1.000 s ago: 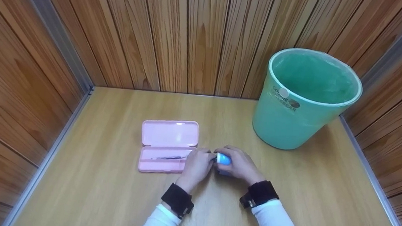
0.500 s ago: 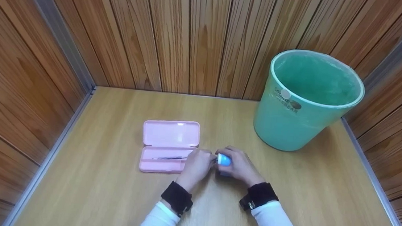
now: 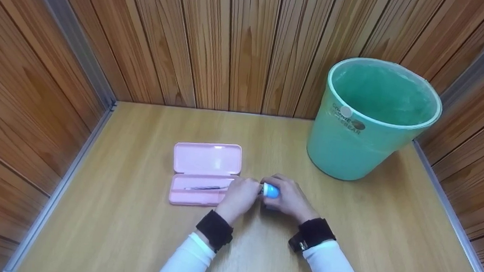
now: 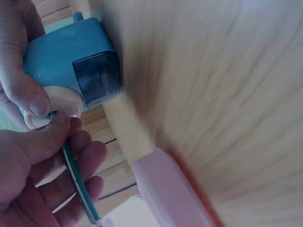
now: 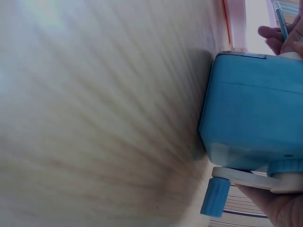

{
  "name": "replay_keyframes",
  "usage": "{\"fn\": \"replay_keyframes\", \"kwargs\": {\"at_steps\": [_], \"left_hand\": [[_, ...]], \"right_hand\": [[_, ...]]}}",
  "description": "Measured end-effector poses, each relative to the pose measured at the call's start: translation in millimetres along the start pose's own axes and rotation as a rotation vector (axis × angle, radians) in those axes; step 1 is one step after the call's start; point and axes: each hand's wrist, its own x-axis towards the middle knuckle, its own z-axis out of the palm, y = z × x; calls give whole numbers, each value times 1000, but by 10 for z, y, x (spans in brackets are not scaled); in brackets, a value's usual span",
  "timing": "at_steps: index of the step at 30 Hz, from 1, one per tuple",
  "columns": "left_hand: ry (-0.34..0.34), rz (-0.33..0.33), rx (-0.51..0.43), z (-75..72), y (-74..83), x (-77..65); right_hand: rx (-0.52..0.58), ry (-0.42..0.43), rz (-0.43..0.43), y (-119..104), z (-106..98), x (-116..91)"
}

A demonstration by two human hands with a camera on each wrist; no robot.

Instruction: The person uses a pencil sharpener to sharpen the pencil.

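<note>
My left hand (image 3: 240,196) pinches a green pencil (image 4: 77,177) between thumb and fingers, its front end in the round cream opening of a blue pencil sharpener (image 4: 61,54). My right hand (image 3: 292,198) grips the sharpener from its other side, with the thumb beside the opening. In the right wrist view, the crank handle (image 5: 216,196) hangs off the sharpener's rear, and no fingers touch its knob. An unfolded pink pencil case (image 3: 207,158) lies left of my hands. A thin dark stick crosses its lower half; whether it lies inside or is the held pencil's tail, I cannot tell.
A mint-green bin (image 3: 350,150) with a clear liner stands at the back right of the wooden table (image 3: 128,235). Wood-panelled walls (image 3: 250,44) close off the back and both sides.
The left forearm has swung slightly to the left while that hand stays at the sharpener. My right hand holds its place. The whole head view has shifted a little.
</note>
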Motion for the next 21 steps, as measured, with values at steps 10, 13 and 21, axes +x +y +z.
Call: {"fn": "replay_keyframes", "kwargs": {"at_steps": [10, 13, 21], "left_hand": [[10, 38, 67, -20, -50, 35], [6, 37, 53, -24, -79, 43], [-62, -3, -107, -65, -168, 52]], "right_hand": [[-33, 52, -68, 7, 2, -6], [-34, 55, -72, 6, -2, 4], [-1, 18, 25, -35, 6, 7]]}}
